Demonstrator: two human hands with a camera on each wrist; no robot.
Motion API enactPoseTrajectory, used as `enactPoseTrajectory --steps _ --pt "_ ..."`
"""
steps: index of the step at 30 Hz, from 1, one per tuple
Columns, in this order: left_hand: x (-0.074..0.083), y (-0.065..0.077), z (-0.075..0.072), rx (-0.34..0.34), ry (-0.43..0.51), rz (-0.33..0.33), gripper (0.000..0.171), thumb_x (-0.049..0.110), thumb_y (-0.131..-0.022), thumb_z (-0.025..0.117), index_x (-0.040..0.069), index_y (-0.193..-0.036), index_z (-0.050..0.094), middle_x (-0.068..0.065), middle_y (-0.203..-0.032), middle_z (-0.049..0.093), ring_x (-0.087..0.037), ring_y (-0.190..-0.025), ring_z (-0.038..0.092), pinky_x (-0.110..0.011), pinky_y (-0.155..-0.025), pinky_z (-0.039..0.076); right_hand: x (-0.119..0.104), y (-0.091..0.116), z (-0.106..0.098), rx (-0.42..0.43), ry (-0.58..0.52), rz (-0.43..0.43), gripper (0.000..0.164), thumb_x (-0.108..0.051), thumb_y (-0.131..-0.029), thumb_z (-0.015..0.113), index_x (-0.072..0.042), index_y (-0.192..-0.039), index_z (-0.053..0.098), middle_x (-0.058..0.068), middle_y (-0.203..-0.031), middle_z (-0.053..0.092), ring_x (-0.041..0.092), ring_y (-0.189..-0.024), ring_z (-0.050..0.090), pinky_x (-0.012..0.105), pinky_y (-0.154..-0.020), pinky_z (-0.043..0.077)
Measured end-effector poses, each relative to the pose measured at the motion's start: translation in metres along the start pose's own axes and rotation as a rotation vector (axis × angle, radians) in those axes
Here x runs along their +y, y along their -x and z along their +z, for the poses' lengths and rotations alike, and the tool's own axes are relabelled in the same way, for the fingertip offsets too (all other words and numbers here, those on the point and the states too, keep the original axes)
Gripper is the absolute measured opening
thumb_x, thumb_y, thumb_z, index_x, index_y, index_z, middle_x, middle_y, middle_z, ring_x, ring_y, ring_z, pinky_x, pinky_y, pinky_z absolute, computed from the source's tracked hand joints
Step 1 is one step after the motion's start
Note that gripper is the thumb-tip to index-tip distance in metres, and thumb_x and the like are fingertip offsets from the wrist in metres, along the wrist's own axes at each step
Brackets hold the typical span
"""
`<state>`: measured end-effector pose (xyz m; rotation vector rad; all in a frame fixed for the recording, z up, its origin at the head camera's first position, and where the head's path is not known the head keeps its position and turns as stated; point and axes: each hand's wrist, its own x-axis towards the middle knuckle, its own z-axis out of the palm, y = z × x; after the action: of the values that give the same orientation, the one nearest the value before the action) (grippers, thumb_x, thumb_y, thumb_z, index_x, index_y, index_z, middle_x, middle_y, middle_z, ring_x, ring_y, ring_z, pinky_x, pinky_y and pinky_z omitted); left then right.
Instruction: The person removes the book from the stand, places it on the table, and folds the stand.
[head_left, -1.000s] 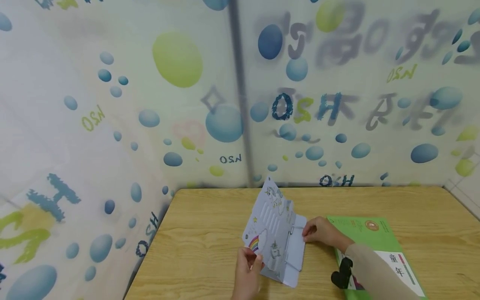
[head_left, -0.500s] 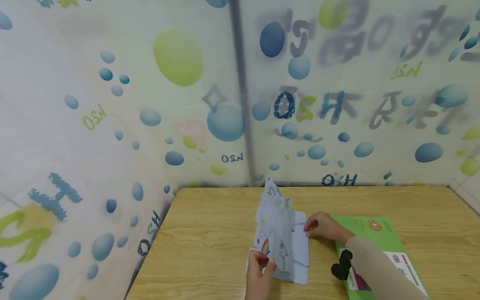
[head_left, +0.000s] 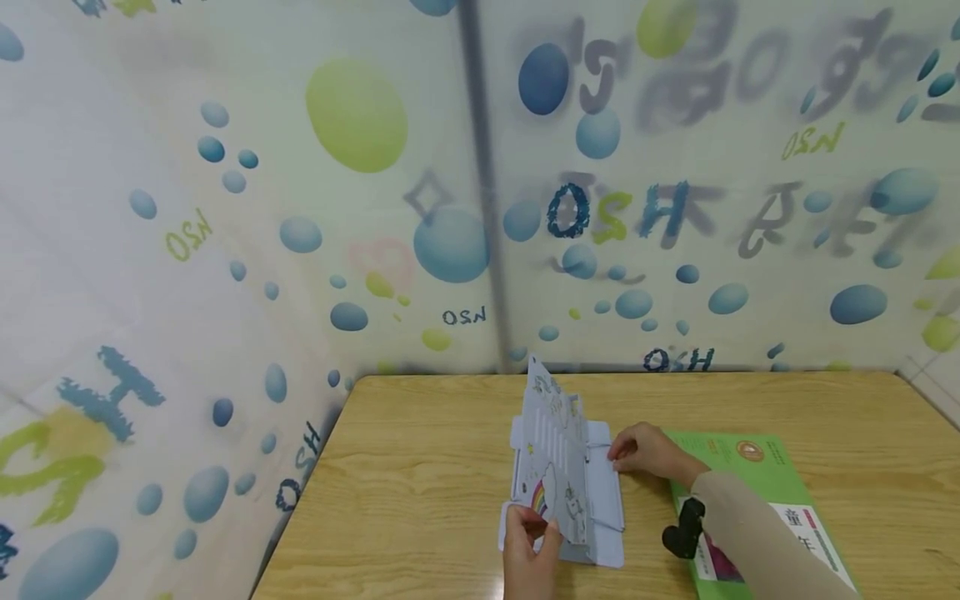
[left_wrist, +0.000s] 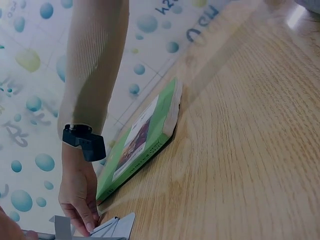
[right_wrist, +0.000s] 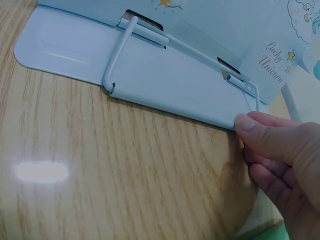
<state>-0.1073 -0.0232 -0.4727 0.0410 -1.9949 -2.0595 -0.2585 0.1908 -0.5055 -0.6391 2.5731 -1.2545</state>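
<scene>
A white metal book stand (head_left: 553, 458), printed with unicorns and a rainbow, sits half unfolded on the table. Its patterned panel rises at a steep tilt from the flat base plate (head_left: 604, 492). My left hand (head_left: 529, 552) pinches the panel's near lower corner between thumb and fingers. At the right edge of the base, my right hand (head_left: 651, 455) pinches the rim with thumb and forefinger. Up close in the right wrist view, a white wire bracket (right_wrist: 120, 55) lies across the base beside the thumb. Only a bit of my left hand (left_wrist: 10, 228) enters the left wrist view.
A thick green book (head_left: 738, 454) lies right of the stand, partly under my right forearm. The wooden table (head_left: 405, 483) backs onto a curtain (head_left: 360, 250) with printed bubbles. A black strap device (head_left: 684, 529) is on my right wrist.
My left hand has moved right, swinging the panel more upright, and part of the stand behind it now shows at its left. My right hand keeps its pinch on the base.
</scene>
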Motion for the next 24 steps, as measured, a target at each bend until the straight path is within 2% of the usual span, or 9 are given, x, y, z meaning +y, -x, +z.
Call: enactPoseTrajectory --steps 8,16,24 --pt "-0.0079 0.0022 0.0071 0.006 -0.007 0.11 0.018 -0.01 -0.077 0.055 -0.002 -0.085 0.042 -0.004 -0.082 0.051 -0.008 -0.074 0.054 -0.024 -0.066 0.048 0.0026 -0.0018 0.0016 0.049 0.037 0.006 0.009 -0.001 -0.077 0.07 -0.002 -0.085 0.068 -0.001 -0.078 0.062 0.011 -0.069 0.054 0.023 -0.06 0.046" --pt "-0.0071 0.0032 0.0062 0.009 0.005 0.041 0.018 -0.008 -0.077 0.056 -0.001 -0.086 0.043 -0.004 -0.083 0.053 -0.009 -0.075 0.055 -0.024 -0.065 0.049 0.0011 -0.002 0.0022 0.06 0.043 0.035 0.009 0.0 -0.077 0.07 -0.003 -0.085 0.068 -0.001 -0.078 0.062 0.014 -0.07 0.053 0.024 -0.06 0.046" --pt "-0.0081 0.0022 0.0049 -0.004 0.014 0.019 0.018 -0.007 -0.077 0.057 -0.001 -0.085 0.041 -0.005 -0.083 0.052 -0.012 -0.075 0.056 -0.024 -0.064 0.05 -0.001 -0.0017 0.0037 0.07 0.028 0.086 0.01 0.001 -0.076 0.07 -0.003 -0.085 0.068 0.0 -0.078 0.061 0.014 -0.07 0.052 0.025 -0.06 0.046"
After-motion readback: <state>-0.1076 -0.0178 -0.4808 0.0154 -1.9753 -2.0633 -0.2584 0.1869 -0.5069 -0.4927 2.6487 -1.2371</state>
